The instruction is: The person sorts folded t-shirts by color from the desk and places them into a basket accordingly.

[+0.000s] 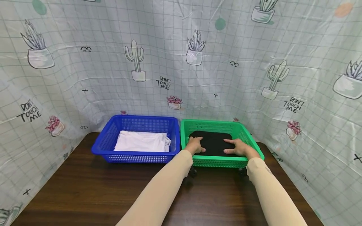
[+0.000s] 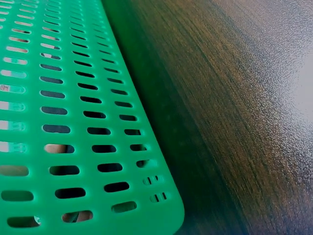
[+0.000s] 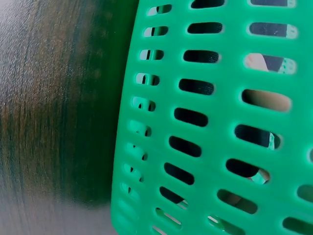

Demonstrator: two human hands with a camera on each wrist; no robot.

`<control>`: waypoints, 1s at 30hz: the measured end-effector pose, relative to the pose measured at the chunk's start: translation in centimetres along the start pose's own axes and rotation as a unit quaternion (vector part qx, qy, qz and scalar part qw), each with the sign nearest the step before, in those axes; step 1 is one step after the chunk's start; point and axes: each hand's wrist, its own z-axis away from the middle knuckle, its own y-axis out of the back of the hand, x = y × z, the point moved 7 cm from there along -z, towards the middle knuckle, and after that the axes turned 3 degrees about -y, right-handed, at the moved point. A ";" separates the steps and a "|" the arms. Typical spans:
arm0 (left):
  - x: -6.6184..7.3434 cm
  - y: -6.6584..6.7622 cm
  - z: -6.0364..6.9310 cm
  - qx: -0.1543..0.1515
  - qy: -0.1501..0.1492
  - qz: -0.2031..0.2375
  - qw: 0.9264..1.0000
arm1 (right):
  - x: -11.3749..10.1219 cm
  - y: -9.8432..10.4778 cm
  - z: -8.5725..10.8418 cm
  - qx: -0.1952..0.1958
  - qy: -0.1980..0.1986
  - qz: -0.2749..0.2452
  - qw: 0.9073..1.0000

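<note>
A folded black cloth (image 1: 213, 142) lies inside the green basket (image 1: 223, 161). My left hand (image 1: 194, 145) reaches over the front rim and touches the cloth's left side, thumb and forefinger spread over its top. On the right side, my right hand (image 1: 239, 148) rests on the cloth in much the same way. The other fingers of both hands are mostly hidden. Both wrist views face the green basket's slotted wall (image 2: 93, 127), with bits of dark cloth and hand behind the slots.
Left of the green basket stands a blue basket (image 1: 135, 158) with a folded white cloth (image 1: 141, 141) in it. Both baskets sit at the back of a dark wooden table (image 1: 113, 188). A patterned curtain (image 1: 158, 56) hangs behind and along the sides.
</note>
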 end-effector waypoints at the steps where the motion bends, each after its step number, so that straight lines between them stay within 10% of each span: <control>1: -0.1 0.0 0.0 0.001 0.001 0.002 1.000 | 0.0 -0.1 0.0 -0.001 -0.004 0.004 1.000; 18: -0.1 0.4 0.6 0.007 -0.003 0.019 1.000 | -1.9 -0.3 -0.3 0.005 -0.052 0.113 0.992; 30: 1.2 1.6 1.8 -0.047 -0.049 -0.098 0.993 | -3.2 0.4 1.4 0.043 -0.055 0.159 0.985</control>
